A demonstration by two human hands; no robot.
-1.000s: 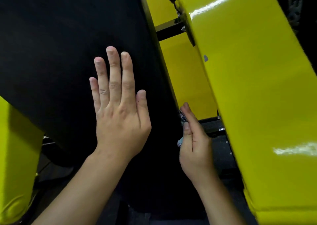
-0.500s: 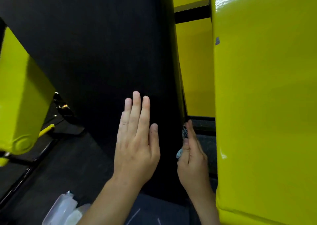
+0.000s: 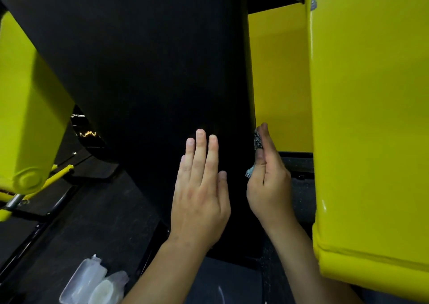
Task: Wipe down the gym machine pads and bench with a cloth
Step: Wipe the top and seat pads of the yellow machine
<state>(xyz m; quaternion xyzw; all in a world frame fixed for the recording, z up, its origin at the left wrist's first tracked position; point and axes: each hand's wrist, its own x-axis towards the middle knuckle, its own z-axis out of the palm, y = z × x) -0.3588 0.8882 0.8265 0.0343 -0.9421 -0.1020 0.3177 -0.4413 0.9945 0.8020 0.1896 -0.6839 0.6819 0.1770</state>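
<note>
A large black machine pad (image 3: 139, 71) fills the middle of the view, sloping down toward me. My left hand (image 3: 199, 187) lies flat on its lower face with straight fingers. My right hand (image 3: 267, 178) is at the pad's right edge and presses a small checked cloth (image 3: 257, 141) against that side with straight fingers. Most of the cloth is hidden under the fingers and palm; only a strip and a light blue corner show.
A glossy yellow frame beam (image 3: 371, 129) stands close on the right, and another yellow frame part (image 3: 27, 118) on the left. Two clear plastic bottles (image 3: 92, 280) lie on the dark floor at the bottom left. A black metal bar runs along the floor at left.
The view has tilted down and the pad now looks more upright. Both hands have slid lower along the pad, the right one keeping the cloth on the pad's edge. The bottles came into sight.
</note>
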